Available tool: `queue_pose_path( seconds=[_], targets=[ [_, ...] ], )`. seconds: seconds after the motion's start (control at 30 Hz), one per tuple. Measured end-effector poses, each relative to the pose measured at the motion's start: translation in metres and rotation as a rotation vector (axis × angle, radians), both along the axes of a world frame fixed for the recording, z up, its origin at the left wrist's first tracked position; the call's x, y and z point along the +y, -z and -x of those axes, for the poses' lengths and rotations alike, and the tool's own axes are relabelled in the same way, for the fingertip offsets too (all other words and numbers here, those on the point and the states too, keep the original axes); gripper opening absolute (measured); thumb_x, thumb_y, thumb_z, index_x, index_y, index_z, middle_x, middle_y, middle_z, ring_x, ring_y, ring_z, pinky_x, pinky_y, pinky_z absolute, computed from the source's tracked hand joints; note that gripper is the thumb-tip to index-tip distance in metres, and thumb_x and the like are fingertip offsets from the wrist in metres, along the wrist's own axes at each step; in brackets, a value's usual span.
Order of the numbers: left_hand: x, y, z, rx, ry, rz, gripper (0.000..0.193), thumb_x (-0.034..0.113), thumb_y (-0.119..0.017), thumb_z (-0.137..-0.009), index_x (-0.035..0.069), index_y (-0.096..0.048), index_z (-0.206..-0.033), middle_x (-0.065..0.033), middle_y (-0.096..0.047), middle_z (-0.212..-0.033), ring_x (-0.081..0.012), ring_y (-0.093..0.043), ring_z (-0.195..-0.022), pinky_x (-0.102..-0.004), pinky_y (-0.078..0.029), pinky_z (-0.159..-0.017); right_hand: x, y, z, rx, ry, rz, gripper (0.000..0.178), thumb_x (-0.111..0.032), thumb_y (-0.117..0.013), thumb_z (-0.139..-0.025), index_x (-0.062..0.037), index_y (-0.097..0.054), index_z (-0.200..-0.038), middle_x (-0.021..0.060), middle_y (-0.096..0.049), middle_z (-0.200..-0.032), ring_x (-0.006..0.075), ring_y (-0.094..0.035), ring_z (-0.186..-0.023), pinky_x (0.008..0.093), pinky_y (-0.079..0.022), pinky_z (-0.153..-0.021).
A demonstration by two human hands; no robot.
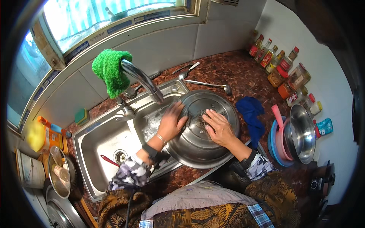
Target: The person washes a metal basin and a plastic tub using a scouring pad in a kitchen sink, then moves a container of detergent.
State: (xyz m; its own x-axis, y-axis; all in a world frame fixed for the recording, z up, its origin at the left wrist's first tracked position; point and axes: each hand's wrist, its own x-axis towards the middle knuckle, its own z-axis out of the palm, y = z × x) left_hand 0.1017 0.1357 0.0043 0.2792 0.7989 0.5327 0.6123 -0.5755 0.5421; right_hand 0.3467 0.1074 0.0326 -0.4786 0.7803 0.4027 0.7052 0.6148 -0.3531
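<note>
Round steel lid or basin [203, 140], lying across the centre of the frame; cannot tell which of the two it is. Its left edge is partly covered by the left hand [171, 122], whose fingers are smeared by blur; they look extended, but cannot tell whether they grip anything. A dark, wiry patch near the right hand [221, 131] is hard to make out: scrubber or reflection unclear. Sleeves and patterned clothing run out of frame at the lower edge; the dark lens border cuts off the far corners. Steel is dull grey and wet-looking, with concentric raised rings. Sink [108, 140] at centre left, brushed metal; curved chrome tap [142, 78] above it, a shaggy green cloth [111, 70] draped over its bend. Bench [216, 72] mottled red-brown and glossy; crumpled blue cloth [249, 114] right of the steel round. Right-hand fingers extended, slightly apart, laid flat over the steel round's middle, pointing to the upper left; left-hand fingers over its left side, toward the tap.
</note>
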Motion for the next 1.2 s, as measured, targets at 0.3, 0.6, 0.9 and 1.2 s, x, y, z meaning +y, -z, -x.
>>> queue_pose_path(
  seconds=[0.3, 0.6, 0.9, 1.2],
  targets=[
    [0.077, -0.027, -0.071, 0.383, 0.424, 0.106, 0.054, 0.027, -0.053, -0.092, 0.000, -0.038, -0.137, -0.0235, -0.039, -0.140, -0.0366, -0.035, -0.132, -0.0429, -0.027, -0.110, 0.005, 0.002, -0.006, 0.178, -0.038, -0.028, 0.024, -0.011, -0.057, -0.085, -0.0018, -0.064, -0.106, 0.0190, -0.062, -0.113, 0.0359, -0.055, -0.112, 0.0425, -0.042, -0.098],
    [-0.023, -0.067, 0.011, -0.092, 0.307, 0.143, 0.045, 0.021, -0.058, -0.088, 0.003, -0.047, -0.127, -0.0188, -0.054, -0.124, -0.0337, -0.053, -0.115, -0.0376, -0.042, -0.097, 0.034, -0.041, 0.012, -0.005, -0.233, -0.001, 0.053, -0.026, -0.069, -0.078, -0.0162, -0.053, -0.127, 0.0178, -0.044, -0.135, 0.0365, -0.044, -0.123, 0.0461, -0.040, -0.099],
    [-0.078, -0.020, -0.016, 0.260, 0.488, -0.139, 0.056, 0.032, -0.057, -0.089, 0.004, -0.043, -0.136, -0.0127, -0.043, -0.141, -0.0261, -0.039, -0.132, -0.0421, -0.027, -0.111, 0.065, -0.024, 0.050, -0.196, -0.540, -0.066, 0.038, -0.023, -0.064, -0.082, -0.0150, -0.060, -0.119, 0.0116, -0.055, -0.121, 0.0311, -0.052, -0.114, 0.0449, -0.044, -0.090],
    [-0.083, -0.020, -0.015, 0.312, 0.406, -0.175, 0.058, 0.035, -0.057, -0.089, 0.005, -0.043, -0.136, -0.0090, -0.041, -0.143, -0.0226, -0.037, -0.133, -0.0412, -0.025, -0.112, 0.095, -0.006, 0.076, -0.242, -0.342, -0.103, 0.026, -0.022, -0.066, -0.078, -0.0128, -0.068, -0.102, 0.0131, -0.060, -0.101, 0.0329, -0.056, -0.095, 0.0404, -0.050, -0.077]
  ],
)
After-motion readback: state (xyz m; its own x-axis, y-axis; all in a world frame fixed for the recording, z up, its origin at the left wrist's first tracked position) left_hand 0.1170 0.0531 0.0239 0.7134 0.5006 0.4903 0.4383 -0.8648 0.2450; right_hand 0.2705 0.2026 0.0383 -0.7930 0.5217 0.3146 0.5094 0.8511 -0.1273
